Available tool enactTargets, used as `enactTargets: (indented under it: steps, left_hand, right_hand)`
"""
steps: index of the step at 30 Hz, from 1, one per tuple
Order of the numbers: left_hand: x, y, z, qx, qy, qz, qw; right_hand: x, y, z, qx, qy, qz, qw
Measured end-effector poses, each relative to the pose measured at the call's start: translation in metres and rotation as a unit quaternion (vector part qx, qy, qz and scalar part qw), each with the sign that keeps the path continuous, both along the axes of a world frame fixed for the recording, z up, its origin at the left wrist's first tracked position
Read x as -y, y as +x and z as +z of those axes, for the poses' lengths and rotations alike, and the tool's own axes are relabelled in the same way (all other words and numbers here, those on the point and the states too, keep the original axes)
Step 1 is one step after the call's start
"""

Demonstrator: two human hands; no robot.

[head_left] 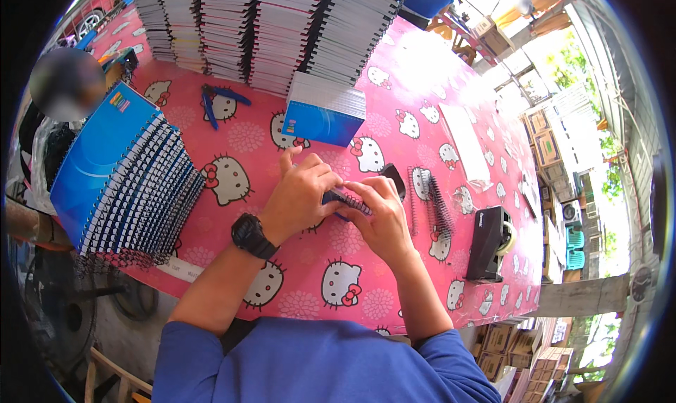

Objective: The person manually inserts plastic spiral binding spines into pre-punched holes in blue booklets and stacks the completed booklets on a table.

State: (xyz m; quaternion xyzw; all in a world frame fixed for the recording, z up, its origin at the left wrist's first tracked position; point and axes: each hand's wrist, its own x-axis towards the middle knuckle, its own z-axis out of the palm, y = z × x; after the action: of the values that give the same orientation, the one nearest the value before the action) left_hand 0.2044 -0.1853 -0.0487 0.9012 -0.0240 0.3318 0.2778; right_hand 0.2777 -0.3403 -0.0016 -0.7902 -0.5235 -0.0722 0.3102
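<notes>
Both my hands meet over the middle of the table, around a thin notebook with a dark spiral coil [355, 202] along its edge. My left hand [299, 192], below a black wristwatch [253, 235], grips its left end with the fingers bent. At the other end, my right hand [380, 216] pinches the coil edge between thumb and fingers. My fingers hide most of the notebook. Just beyond the right hand lies a black object [394, 181], partly covered. To its right are loose black spiral coils [440, 202]. Farther off rests a block of blue-covered pads [322, 123].
A leaning stack of blue spiral notebooks [105, 171] stands at the left edge. Blue-handled pliers [211, 107] lie beyond my left hand. Tall stacks of bound paper [282, 37] rise at the back. Rightward are a tape dispenser [486, 244] and a white strip [465, 146]. Another person [67, 86] is far left.
</notes>
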Motion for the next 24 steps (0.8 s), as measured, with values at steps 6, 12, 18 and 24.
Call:
enactTargets:
  steps: [6,12,18,24]
  left_hand:
    - [-0.011,0.000,0.000,-0.019,-0.034,-0.034,0.999]
    - [-0.007,0.000,0.001,-0.005,-0.049,-0.058,0.997]
    - [-0.009,-0.001,0.001,-0.023,-0.046,-0.051,0.997]
    - [-0.009,-0.002,0.002,-0.030,-0.037,-0.053,0.997]
  right_hand:
    - [0.003,0.004,-0.002,-0.041,-0.011,0.012,0.999]
    - [0.000,0.001,-0.005,-0.111,-0.009,-0.033,0.993]
    - [0.006,0.008,-0.004,-0.175,-0.013,-0.014,0.984]
    - [0.037,0.091,-0.014,-0.131,-0.170,-0.054,0.975]
